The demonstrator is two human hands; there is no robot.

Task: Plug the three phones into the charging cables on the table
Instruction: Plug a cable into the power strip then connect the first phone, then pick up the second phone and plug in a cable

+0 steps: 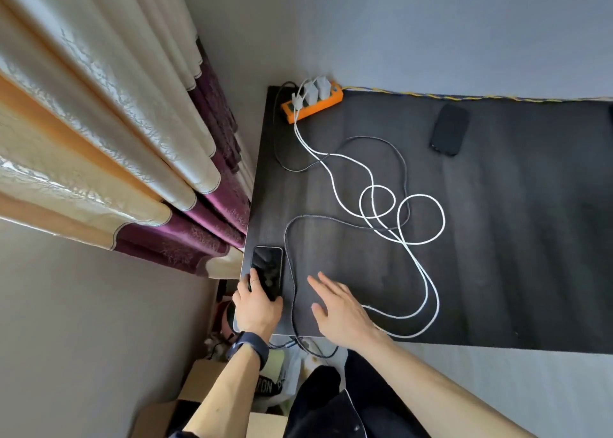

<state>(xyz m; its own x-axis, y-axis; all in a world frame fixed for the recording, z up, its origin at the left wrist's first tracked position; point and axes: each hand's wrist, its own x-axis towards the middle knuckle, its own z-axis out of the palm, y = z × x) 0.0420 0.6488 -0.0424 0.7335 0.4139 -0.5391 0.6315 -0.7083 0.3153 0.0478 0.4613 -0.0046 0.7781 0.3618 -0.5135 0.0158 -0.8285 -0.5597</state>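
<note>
A black phone (268,265) lies screen up at the near left corner of the dark table (517,238). My left hand (257,306) grips its near end. My right hand (341,308) hovers open, palm down, just right of it, over a dark braided cable (289,265) and near the ends of two white cables (431,291). The dark cable hangs over the table's front edge. A second dark phone (449,129) lies face down at the far right. All the cables run to white chargers in an orange power strip (313,103) at the far left corner.
Cream and purple curtains (132,159) hang close along the table's left side. Cardboard boxes (199,388) and a bag sit on the floor under my arms. A grey wall stands behind the table. A braided cord (431,95) runs along the back edge.
</note>
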